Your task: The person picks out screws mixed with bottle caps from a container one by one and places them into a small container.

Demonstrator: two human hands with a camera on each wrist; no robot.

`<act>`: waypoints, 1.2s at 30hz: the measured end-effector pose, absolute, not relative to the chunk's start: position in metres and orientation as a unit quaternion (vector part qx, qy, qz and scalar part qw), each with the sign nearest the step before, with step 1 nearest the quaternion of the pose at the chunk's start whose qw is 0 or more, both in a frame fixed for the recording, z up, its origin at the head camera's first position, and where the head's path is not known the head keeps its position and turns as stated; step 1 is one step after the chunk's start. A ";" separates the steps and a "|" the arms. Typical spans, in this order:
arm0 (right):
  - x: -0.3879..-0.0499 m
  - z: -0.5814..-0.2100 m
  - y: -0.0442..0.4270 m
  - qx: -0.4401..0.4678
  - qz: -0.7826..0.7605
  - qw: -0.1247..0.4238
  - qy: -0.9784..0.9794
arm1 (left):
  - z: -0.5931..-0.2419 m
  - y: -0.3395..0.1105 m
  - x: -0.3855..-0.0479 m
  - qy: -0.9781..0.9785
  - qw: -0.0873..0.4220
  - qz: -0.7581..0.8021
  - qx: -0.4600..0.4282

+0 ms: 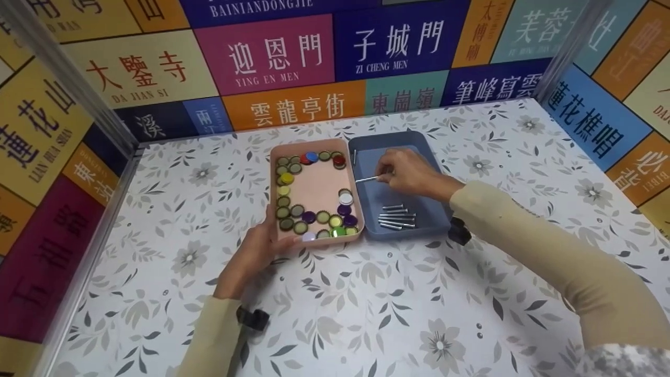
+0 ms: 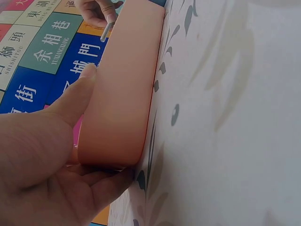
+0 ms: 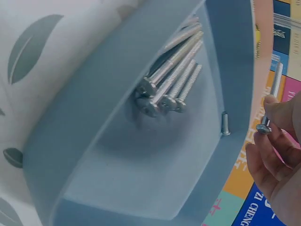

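My left hand point(image 1: 256, 243) grips the near left corner of a pink tray point(image 1: 316, 183), thumb at the rim and fingers round the outer wall. Bottle caps point(image 1: 284, 212) in green, yellow, purple, red, blue and white lie along this tray's sides. Above the blue tray point(image 1: 372, 201), my right hand point(image 1: 405, 170) pinches one silver screw point(image 3: 277, 84) near its head. The screw's threaded end points left, toward the pink tray. Several long screws point(image 1: 397, 217) are heaped in the near part of the blue tray, and a single screw point(image 3: 225, 123) lies by its left wall.
Both trays stand side by side on a table covered with a floral cloth point(image 1: 345, 314). Panels with printed place names point(image 1: 267, 52) rise behind the table and at its left and right sides.
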State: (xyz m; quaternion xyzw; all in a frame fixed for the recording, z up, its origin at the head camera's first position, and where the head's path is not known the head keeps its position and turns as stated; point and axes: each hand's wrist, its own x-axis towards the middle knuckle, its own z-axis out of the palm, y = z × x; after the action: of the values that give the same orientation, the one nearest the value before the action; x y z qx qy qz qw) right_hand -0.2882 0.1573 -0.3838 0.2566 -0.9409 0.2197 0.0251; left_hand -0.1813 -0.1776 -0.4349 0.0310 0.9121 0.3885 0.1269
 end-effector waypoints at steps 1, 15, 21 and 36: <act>-0.288 -0.383 0.158 0.255 0.223 0.025 -0.940 | -0.435 -0.178 -0.181 0.913 0.125 0.386 0.033; -0.280 -0.392 0.176 0.246 0.237 0.015 -0.940 | -0.436 -0.179 -0.181 0.903 0.109 0.412 0.054; -0.276 -0.401 0.182 0.241 0.225 0.011 -0.944 | -0.435 -0.179 -0.179 0.885 0.125 0.446 0.043; -0.276 -0.417 0.194 0.229 0.218 -0.019 -0.948 | -0.437 -0.178 -0.181 0.895 0.122 0.427 0.049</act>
State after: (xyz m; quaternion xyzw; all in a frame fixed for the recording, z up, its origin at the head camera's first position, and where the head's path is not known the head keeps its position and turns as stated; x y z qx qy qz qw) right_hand -0.2762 0.1941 -0.4169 0.2291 -0.9484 0.2182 -0.0188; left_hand -0.1808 -0.1779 -0.4370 0.0485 0.8946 0.4272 0.1220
